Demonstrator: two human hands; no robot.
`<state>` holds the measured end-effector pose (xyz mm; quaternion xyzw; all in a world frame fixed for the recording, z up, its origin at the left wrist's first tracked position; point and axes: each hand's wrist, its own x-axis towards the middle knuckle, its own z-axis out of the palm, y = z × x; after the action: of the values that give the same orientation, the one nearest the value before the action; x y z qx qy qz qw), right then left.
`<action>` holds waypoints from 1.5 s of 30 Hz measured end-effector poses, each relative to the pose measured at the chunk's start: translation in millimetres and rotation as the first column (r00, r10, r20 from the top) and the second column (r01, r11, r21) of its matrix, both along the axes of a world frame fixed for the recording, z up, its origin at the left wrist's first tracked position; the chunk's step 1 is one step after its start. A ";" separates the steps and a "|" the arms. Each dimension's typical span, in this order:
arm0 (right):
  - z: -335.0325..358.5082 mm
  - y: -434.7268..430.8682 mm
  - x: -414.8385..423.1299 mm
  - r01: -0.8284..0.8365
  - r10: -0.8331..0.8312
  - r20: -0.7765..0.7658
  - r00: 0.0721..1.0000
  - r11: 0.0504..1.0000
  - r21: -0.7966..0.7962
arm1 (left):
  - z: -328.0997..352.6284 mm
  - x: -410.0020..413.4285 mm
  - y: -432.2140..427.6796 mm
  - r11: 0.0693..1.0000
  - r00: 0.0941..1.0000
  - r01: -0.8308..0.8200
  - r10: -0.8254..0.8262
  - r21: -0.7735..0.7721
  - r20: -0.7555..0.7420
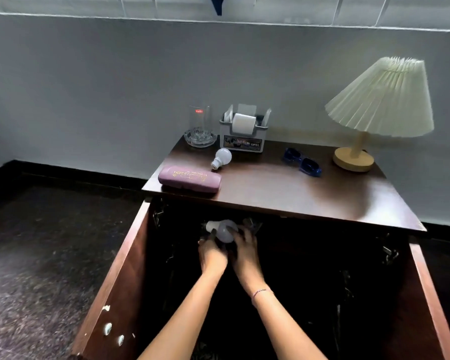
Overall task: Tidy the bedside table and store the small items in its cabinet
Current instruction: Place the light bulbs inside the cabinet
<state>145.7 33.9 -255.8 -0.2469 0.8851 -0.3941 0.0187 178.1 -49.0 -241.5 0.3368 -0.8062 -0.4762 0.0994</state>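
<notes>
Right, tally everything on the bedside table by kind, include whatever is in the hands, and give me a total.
Light bulb: 2, one on top, the other in the left hand
Glasses case: 1
Sunglasses: 1
Lamp: 1
Organiser box: 1
Drinking glass: 1
Ashtray: 1
Total: 8

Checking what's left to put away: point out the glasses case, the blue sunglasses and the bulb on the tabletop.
glasses case (189,180), head view, middle of its purple lid.
blue sunglasses (309,166), head view, its nearer lens.
bulb (224,155), head view, its white globe.
</notes>
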 end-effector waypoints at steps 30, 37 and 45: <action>-18.1 17.7 -71.3 0.064 -0.044 -0.211 0.976 0.994 0.088 | -18.4 -69.3 -10.8 0.998 0.996 0.058 -0.057 0.006 -0.071; -20.0 27.7 -52.7 0.064 -0.042 -0.260 0.965 0.995 0.077 | -13.0 -53.7 -12.8 0.993 0.998 0.033 -0.027 0.109 -0.063; -2.4 29.5 -22.0 0.054 -0.065 -0.288 0.955 0.998 -0.046 | 8.2 -30.0 -5.4 0.994 0.998 -0.031 0.026 -0.107 -0.051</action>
<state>123.6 63.5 -258.2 -0.2755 0.8777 -0.3707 -0.1273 148.1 -54.4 -233.4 0.3305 -0.8230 -0.4389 0.1442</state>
